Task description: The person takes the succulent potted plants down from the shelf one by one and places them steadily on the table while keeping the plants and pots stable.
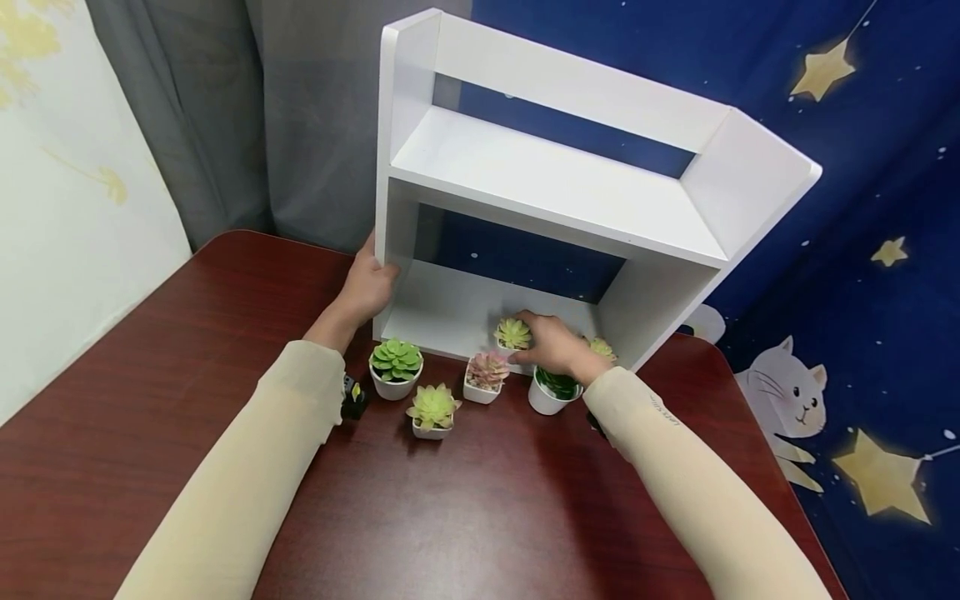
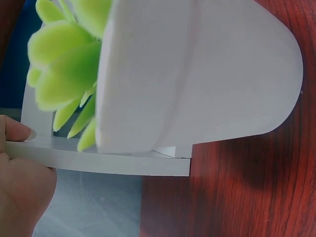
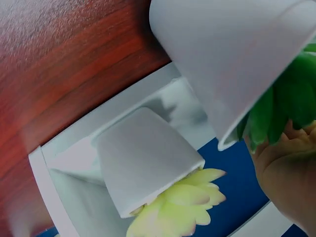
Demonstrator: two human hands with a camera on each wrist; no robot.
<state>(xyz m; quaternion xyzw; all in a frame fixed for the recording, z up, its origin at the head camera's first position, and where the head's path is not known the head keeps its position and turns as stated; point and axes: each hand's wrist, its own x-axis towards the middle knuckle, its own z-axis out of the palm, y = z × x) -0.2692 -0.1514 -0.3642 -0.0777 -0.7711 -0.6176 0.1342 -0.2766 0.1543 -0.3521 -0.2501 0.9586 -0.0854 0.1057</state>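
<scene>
A white two-tier shelf (image 1: 555, 179) stands on the table. My left hand (image 1: 367, 286) grips its left side panel, the thumb on the front edge, as the left wrist view also shows. At the lower shelf's front, my right hand (image 1: 555, 343) holds a small potted yellow-green succulent (image 1: 513, 335) between thumb and fingers. Below that hand stands a dark green succulent in a round white pot (image 1: 547, 397), which hides much of the hand in the right wrist view. Another yellow-tipped succulent in a square white pot (image 3: 148, 163) stands at the shelf's right end, partly behind the hand.
Along the shelf's front stand a pink succulent (image 1: 486, 372), a green succulent in a round pot (image 1: 395, 367) and a yellow-green succulent (image 1: 433, 410). The dark red table (image 1: 420, 517) stretches toward me. Grey and blue star-patterned curtains (image 1: 885, 275) hang behind.
</scene>
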